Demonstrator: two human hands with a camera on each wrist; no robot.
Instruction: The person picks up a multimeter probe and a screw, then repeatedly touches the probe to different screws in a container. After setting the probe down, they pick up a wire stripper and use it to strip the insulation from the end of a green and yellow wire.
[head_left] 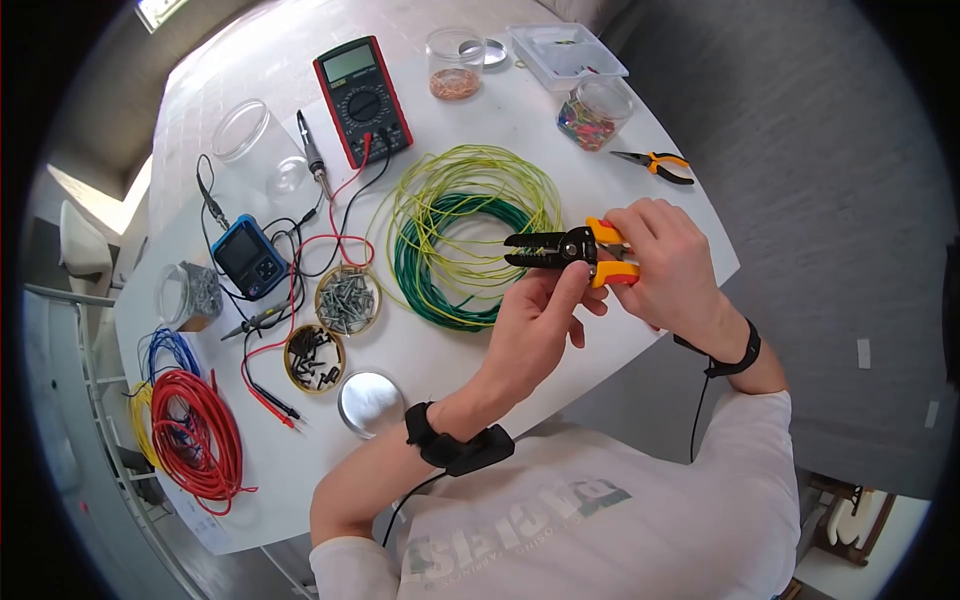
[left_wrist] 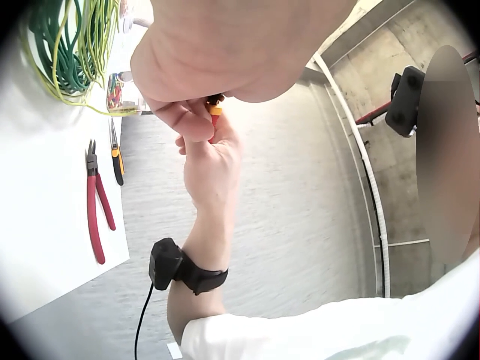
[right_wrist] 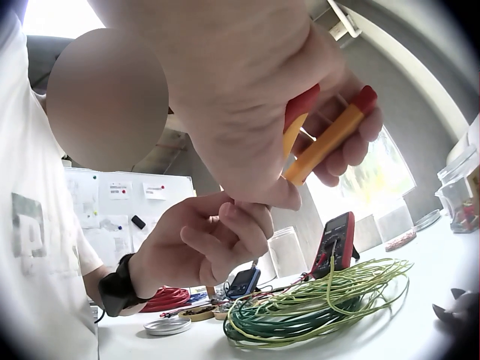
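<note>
My right hand [head_left: 672, 262] grips the yellow-and-red handles of a pair of wire strippers [head_left: 572, 246], its black jaws pointing left over the wire coils. My left hand [head_left: 532, 328] has its thumb against the tool near the pivot and its fingers bent beneath, pinching it there. From the right wrist view, the handles [right_wrist: 331, 147] stand spread apart in the right palm. Beneath the jaws lie a yellow-green wire coil [head_left: 470, 166] and a dark green wire coil [head_left: 418, 290]. The left wrist view mostly hides the tool behind the left hand.
A multimeter [head_left: 362, 104] and soldering iron [head_left: 311, 150] lie behind the coils. Tins of screws [head_left: 348, 300] and red wire [head_left: 196, 440] sit at left. Orange-handled pliers [head_left: 658, 166] and red-handled cutters [left_wrist: 94, 217] lie toward the right table edge.
</note>
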